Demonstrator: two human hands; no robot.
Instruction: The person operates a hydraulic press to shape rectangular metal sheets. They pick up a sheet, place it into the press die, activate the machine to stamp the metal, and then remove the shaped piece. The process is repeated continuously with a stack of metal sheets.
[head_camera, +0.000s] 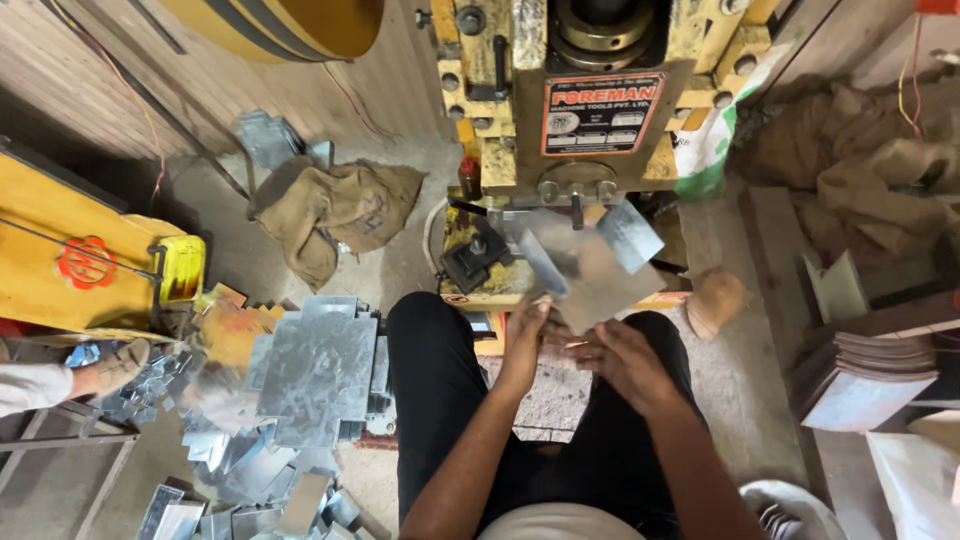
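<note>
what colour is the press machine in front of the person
Yellow, worn and grimy, with a red plate on its front; the press machine shows in the head view.

Held sheet (590, 275): bare metal, dull sheen, blurred, probably galvanised; press (585, 95): chipped yellow paint; sack (335, 215): coarse brown cloth

Concrete floor (400, 260); sheet stack (318, 372); sacking (335, 215).

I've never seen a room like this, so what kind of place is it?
Most likely a small metal workshop. A yellow press machine stands in front of the seated person, whose left hand and right hand hold a cut metal sheet at it. More cut sheets and offcuts lie piled on the floor.
</note>
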